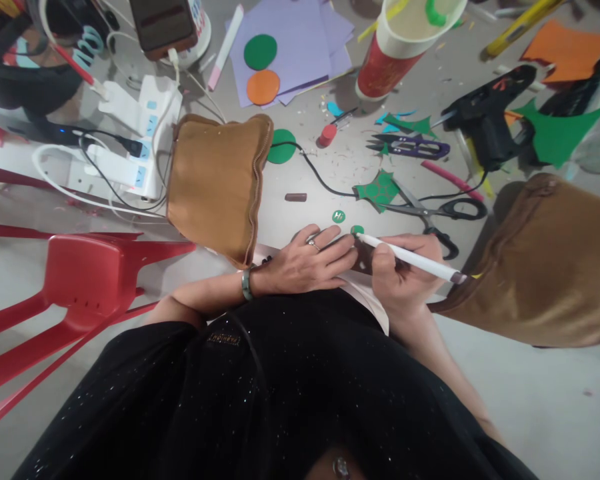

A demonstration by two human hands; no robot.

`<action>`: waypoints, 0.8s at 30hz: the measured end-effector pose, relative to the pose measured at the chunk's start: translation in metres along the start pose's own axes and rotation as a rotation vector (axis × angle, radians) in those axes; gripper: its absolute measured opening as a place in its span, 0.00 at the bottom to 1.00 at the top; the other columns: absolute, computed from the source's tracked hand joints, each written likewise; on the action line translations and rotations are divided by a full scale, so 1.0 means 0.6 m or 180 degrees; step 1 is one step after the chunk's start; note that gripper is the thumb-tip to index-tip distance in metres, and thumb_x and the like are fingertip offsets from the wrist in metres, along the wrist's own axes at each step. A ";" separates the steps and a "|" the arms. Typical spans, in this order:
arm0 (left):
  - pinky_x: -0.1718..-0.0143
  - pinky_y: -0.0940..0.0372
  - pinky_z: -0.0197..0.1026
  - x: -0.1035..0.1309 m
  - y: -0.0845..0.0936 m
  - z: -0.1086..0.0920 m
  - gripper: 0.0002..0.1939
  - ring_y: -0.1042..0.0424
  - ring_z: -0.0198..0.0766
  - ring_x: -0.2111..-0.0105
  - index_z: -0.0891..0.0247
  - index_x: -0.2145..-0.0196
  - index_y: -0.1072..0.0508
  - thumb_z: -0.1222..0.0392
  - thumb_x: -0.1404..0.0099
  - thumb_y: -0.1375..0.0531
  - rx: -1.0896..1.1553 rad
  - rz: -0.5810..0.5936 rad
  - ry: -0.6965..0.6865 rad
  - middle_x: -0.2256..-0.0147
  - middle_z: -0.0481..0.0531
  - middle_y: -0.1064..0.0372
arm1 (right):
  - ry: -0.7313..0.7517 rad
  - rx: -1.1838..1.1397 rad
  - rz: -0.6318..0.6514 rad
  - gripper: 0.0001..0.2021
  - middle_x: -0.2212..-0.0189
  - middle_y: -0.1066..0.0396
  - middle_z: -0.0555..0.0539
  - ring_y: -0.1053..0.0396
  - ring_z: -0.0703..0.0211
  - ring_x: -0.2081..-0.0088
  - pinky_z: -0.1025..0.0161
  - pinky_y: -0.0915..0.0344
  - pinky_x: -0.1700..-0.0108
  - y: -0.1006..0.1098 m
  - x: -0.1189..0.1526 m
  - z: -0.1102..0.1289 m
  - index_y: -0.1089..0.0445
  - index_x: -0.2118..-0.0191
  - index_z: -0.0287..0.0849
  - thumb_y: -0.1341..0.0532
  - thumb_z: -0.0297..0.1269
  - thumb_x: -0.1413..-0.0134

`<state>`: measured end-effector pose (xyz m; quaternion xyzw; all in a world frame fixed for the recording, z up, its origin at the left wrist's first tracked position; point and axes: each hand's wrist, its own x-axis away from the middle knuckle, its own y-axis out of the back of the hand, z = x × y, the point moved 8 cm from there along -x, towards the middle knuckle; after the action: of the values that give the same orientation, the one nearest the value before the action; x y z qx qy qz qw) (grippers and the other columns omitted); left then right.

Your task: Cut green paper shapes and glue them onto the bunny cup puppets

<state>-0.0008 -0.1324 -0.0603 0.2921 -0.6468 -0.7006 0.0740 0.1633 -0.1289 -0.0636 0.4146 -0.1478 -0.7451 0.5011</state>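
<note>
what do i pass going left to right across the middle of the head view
power strip → left brown pouch → short dark brown stub → green "hi" piece → small green piece → right hand with white marker → right brown pouch

The small green disc bears the word "Hi" in pale lettering.
</note>
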 end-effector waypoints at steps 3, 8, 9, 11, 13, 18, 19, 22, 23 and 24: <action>0.37 0.39 0.53 -0.001 0.002 0.000 0.26 0.31 0.51 0.36 0.63 0.37 0.26 0.43 0.18 0.49 -0.0014 -0.0002 -0.0006 0.37 0.58 0.26 | 0.0100 -0.0066 -0.0101 0.13 0.72 0.25 0.45 0.26 0.53 0.73 0.55 0.27 0.72 0.004 -0.002 0.008 0.26 0.62 0.46 0.37 0.49 0.33; 0.37 0.38 0.53 -0.001 0.002 0.000 0.26 0.30 0.50 0.37 0.62 0.38 0.25 0.43 0.19 0.48 -0.0008 -0.0053 0.0015 0.37 0.57 0.25 | 0.0189 -0.0064 -0.0064 0.13 0.72 0.24 0.45 0.25 0.54 0.74 0.58 0.28 0.72 0.003 -0.009 0.015 0.25 0.63 0.44 0.37 0.48 0.33; 0.37 0.38 0.53 -0.001 0.001 0.000 0.26 0.30 0.50 0.37 0.62 0.38 0.25 0.42 0.19 0.48 0.0007 -0.0044 0.0027 0.37 0.57 0.26 | 0.0152 -0.0064 -0.0020 0.13 0.72 0.24 0.45 0.25 0.54 0.74 0.57 0.28 0.72 0.002 -0.009 0.014 0.26 0.63 0.44 0.37 0.49 0.33; 0.37 0.39 0.53 0.000 -0.002 0.000 0.26 0.31 0.51 0.36 0.62 0.37 0.26 0.42 0.19 0.48 0.0035 0.0001 0.0037 0.37 0.58 0.26 | 0.0061 -0.0080 0.0066 0.14 0.72 0.24 0.45 0.25 0.54 0.73 0.57 0.27 0.71 -0.002 -0.010 0.010 0.26 0.62 0.44 0.38 0.50 0.33; 0.36 0.39 0.53 0.000 -0.003 0.000 0.26 0.32 0.51 0.35 0.62 0.37 0.26 0.42 0.19 0.47 0.0041 0.0021 0.0035 0.36 0.58 0.27 | 0.0042 -0.0129 0.0074 0.13 0.72 0.24 0.46 0.25 0.54 0.74 0.57 0.28 0.71 -0.003 -0.010 0.009 0.27 0.62 0.44 0.38 0.49 0.33; 0.37 0.39 0.53 -0.001 0.000 0.001 0.26 0.31 0.50 0.37 0.61 0.37 0.25 0.42 0.19 0.47 -0.0022 -0.0037 0.0031 0.37 0.57 0.26 | 0.0205 -0.0175 -0.0111 0.09 0.73 0.24 0.47 0.26 0.56 0.75 0.59 0.29 0.72 0.004 -0.009 0.019 0.27 0.63 0.45 0.36 0.44 0.33; 0.37 0.39 0.53 -0.001 0.000 0.001 0.26 0.31 0.50 0.37 0.61 0.37 0.25 0.42 0.19 0.48 -0.0035 -0.0036 0.0034 0.37 0.57 0.26 | 0.0180 -0.0153 -0.0104 0.09 0.73 0.25 0.47 0.26 0.56 0.75 0.59 0.29 0.72 0.004 -0.009 0.018 0.27 0.63 0.45 0.36 0.44 0.33; 0.37 0.38 0.52 -0.001 0.002 0.001 0.26 0.31 0.50 0.37 0.61 0.38 0.25 0.42 0.19 0.47 -0.0058 -0.0097 0.0032 0.38 0.55 0.25 | 0.0006 -0.0069 -0.0024 0.12 0.72 0.25 0.47 0.26 0.55 0.74 0.58 0.28 0.71 0.002 -0.007 0.011 0.26 0.63 0.45 0.37 0.48 0.33; 0.37 0.38 0.52 -0.001 0.003 0.000 0.26 0.31 0.49 0.38 0.61 0.38 0.25 0.42 0.19 0.47 -0.0058 -0.0123 0.0030 0.38 0.55 0.25 | -0.0039 -0.0041 -0.0011 0.13 0.72 0.25 0.47 0.26 0.55 0.74 0.58 0.28 0.71 0.001 -0.007 0.009 0.26 0.63 0.45 0.38 0.49 0.33; 0.38 0.38 0.52 -0.001 0.004 0.000 0.26 0.31 0.49 0.38 0.61 0.38 0.24 0.42 0.20 0.47 -0.0055 -0.0139 0.0027 0.38 0.54 0.25 | -0.0063 -0.0013 -0.0011 0.13 0.72 0.25 0.47 0.26 0.55 0.74 0.58 0.28 0.71 0.001 -0.006 0.007 0.26 0.63 0.45 0.38 0.49 0.33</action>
<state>-0.0009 -0.1322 -0.0580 0.3085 -0.6338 -0.7064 0.0639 0.1611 -0.1270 -0.0587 0.4064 -0.1506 -0.7503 0.4992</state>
